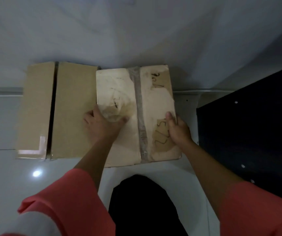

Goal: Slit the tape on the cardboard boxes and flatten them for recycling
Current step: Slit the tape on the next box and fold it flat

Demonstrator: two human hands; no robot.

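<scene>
We are clasping the pale box [119,86] between both hands; our left hand [101,123] is wrapping its near-left edge, thumb lying across the top and fingers curling down into the crack where the brown box [73,108] is sitting just beside it; our right hand [177,130] is clamping the opposite edge, thumb pressing on top, its fingers going down the side wall out of sight; we are judging this box to be light and probably empty, though nothing is showing its inside; the card is looking soft and tired rather than stiff, so it is likely giving under pressure near the middle seam; we are thinking the side edges, where the walls are backing the top, are the soundest places to take hold, and the peeling paper skin is offering good friction; the tape strip [139,103] is running away from us between the two hands, grey, wrinkled and apparently unbroken; the surface is cream with stains and scuffs, and brown torn patches [162,138] with dark scrawled marks are showing beside the right thumb; the brown box, out past the left hand, is looking cleaner, with a dark gap parting its top flaps; both are lying on the white floor [3,167], and a dark cabinet [256,125] is standing beyond the right hand
</scene>
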